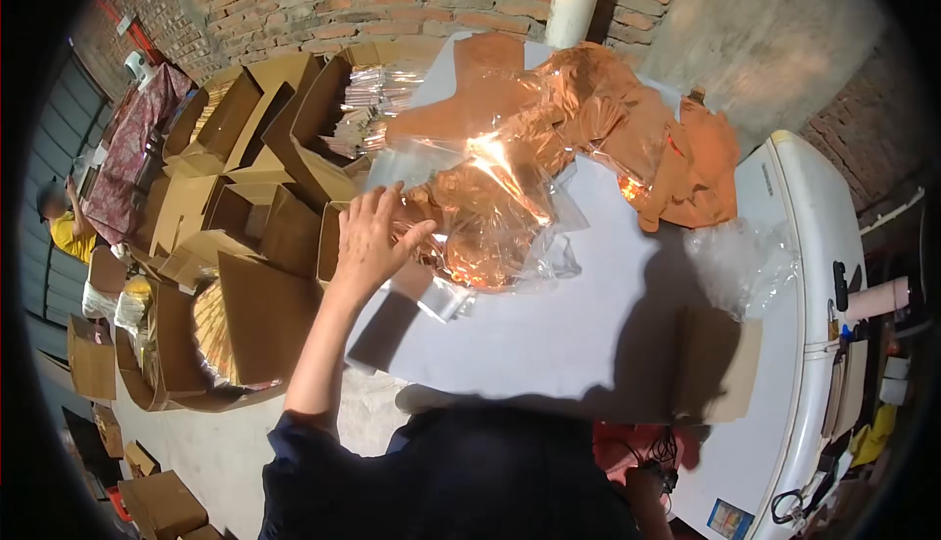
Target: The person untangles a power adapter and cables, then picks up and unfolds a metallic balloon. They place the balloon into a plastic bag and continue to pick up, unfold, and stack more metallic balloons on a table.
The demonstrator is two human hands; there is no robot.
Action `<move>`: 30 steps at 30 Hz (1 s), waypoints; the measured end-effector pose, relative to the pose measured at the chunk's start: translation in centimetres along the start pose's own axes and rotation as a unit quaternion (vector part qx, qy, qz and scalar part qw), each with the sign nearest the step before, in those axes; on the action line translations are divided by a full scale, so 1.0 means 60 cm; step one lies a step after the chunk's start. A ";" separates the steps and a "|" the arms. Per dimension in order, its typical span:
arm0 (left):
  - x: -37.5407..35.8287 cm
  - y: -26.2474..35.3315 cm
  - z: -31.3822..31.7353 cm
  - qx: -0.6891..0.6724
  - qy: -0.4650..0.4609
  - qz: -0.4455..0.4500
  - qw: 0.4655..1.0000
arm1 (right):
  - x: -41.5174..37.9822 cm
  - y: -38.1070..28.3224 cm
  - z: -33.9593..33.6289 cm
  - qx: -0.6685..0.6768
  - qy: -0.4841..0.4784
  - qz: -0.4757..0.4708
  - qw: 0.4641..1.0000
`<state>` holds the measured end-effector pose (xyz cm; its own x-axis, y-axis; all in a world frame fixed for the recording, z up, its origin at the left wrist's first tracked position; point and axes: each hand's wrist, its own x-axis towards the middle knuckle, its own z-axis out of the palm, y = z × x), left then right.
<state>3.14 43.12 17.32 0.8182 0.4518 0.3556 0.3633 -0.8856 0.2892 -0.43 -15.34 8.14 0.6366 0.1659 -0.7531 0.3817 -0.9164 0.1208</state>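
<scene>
My left hand [371,238] is stretched out with its fingers spread, at the left end of a clear plastic bag [567,258] that has shiny copper-coloured foil [482,236] in it. Its fingertips overlap the bag's edge in this view. Behind the bag, a crumpled heap of copper-coloured sheets [613,109] spreads across the white table [549,339]. Low at the right, my right hand [642,489] is in deep shadow beside a bundle of black cable [667,457] over something red [613,447]. Its fingers are mostly hidden.
Open cardboard boxes [260,310] crowd the left side, several with packed foil pieces. A white refrigerator [774,383] stands at the right. Crumpled clear plastic [747,264] and flat cardboard [720,359] lie at the table's right. A person in yellow [71,231] is far left.
</scene>
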 end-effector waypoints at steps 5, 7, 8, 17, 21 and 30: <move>0.040 -0.001 0.055 0.133 -0.059 0.017 0.989 | -0.030 -0.148 -0.261 0.274 0.263 -0.266 0.886; 0.048 0.004 0.065 0.150 -0.027 0.029 0.988 | 0.019 -0.211 -0.360 0.172 0.466 -0.382 0.779; 0.048 0.003 0.064 0.137 -0.042 0.029 0.989 | 0.048 -0.232 -0.391 0.161 0.492 -0.402 0.755; 0.066 -0.031 0.092 -0.052 0.066 0.048 0.995 | 0.353 -0.378 -0.561 0.182 0.465 -0.280 0.820; 0.077 -0.014 0.054 -0.401 -0.007 -0.116 0.909 | 0.300 -0.380 -0.583 0.383 0.334 -0.259 0.822; 0.118 0.054 -0.015 -0.554 -0.083 -0.144 0.816 | 0.168 -0.324 -0.634 0.588 0.359 -0.403 0.602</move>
<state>9.70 43.51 21.55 0.8522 0.5222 0.0326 0.0000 -0.0624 0.9981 24.05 18.02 22.84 0.8494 0.4567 0.2645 0.2905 0.0138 -0.9568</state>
